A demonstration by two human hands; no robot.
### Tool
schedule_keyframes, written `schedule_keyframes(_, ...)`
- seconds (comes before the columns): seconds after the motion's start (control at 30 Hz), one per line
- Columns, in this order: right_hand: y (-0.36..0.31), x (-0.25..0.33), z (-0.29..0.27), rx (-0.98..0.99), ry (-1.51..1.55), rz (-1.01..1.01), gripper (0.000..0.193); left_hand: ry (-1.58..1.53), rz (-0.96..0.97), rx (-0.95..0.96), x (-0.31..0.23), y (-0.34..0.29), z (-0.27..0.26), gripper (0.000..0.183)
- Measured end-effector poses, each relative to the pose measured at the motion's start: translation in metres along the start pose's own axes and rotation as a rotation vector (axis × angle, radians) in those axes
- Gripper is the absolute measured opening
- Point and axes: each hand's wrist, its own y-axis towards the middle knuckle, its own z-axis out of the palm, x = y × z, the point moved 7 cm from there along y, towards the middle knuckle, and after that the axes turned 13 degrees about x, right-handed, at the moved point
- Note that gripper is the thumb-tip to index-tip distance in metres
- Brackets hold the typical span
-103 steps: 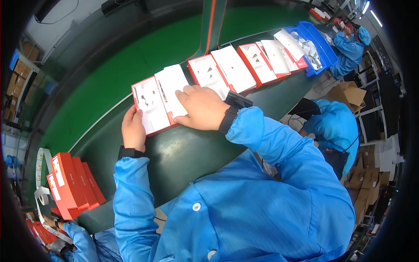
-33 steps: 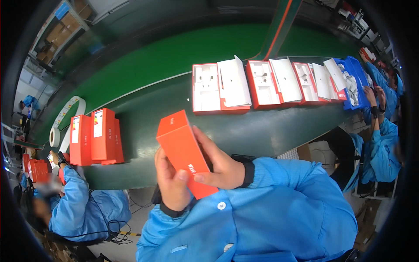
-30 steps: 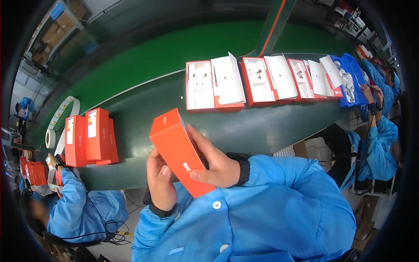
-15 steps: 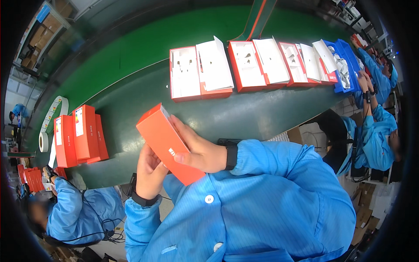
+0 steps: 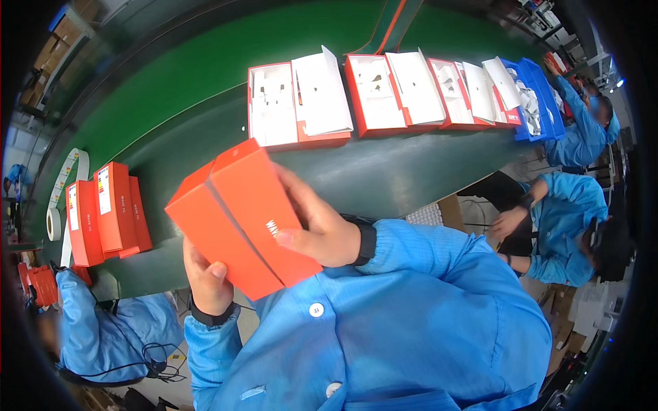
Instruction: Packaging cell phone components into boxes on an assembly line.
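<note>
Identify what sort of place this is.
Probably a factory packing line: open red boxes with white trays along a green worktop, a label roll near closed red boxes, and co-workers in blue smocks.

So we've got open boxes point(image 5: 274, 103) lined up on the workbench point(image 5: 391, 164), a bin point(image 5: 550, 103) at their right end, closed boxes point(image 5: 116, 216) plus a label roll point(image 5: 53, 225) off left, our held box point(image 5: 257, 212) nearer us.

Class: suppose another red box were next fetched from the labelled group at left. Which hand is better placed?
Probably the left hand: it is nearer the labelled red boxes, while the right hand grasps the held red box, thumb across its front.
</note>
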Motion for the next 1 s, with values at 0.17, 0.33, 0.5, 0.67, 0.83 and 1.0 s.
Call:
schedule_keyframes(0.17,-0.003,0.009,-0.011,0.009,0.102,0.015,0.094,-0.339,0.020,-0.009,0.006,-0.019,-0.029,0.072)
schedule_keyframes(0.33,-0.001,0.009,-0.025,-0.078,-0.285,0.077,0.096,-0.507,0.050,-0.107,0.017,-0.041,-0.061,0.072)
schedule_keyframes(0.5,0.015,0.017,-0.019,-0.015,-0.710,0.263,0.099,-0.595,0.175,-0.207,0.005,-0.056,-0.067,0.053)
schedule_keyframes(0.67,0.018,-0.010,-0.006,0.042,0.126,0.356,0.066,-0.683,0.228,-0.211,0.014,-0.069,-0.081,0.046)
schedule_keyframes(0.83,-0.002,-0.044,-0.007,-0.025,0.695,0.508,0.055,-0.653,0.192,-0.193,0.007,-0.070,-0.072,0.050)
schedule_keyframes(1.0,0.001,-0.040,0.000,-0.052,0.898,0.434,0.056,-0.719,0.208,-0.177,0.010,-0.071,-0.074,0.052)
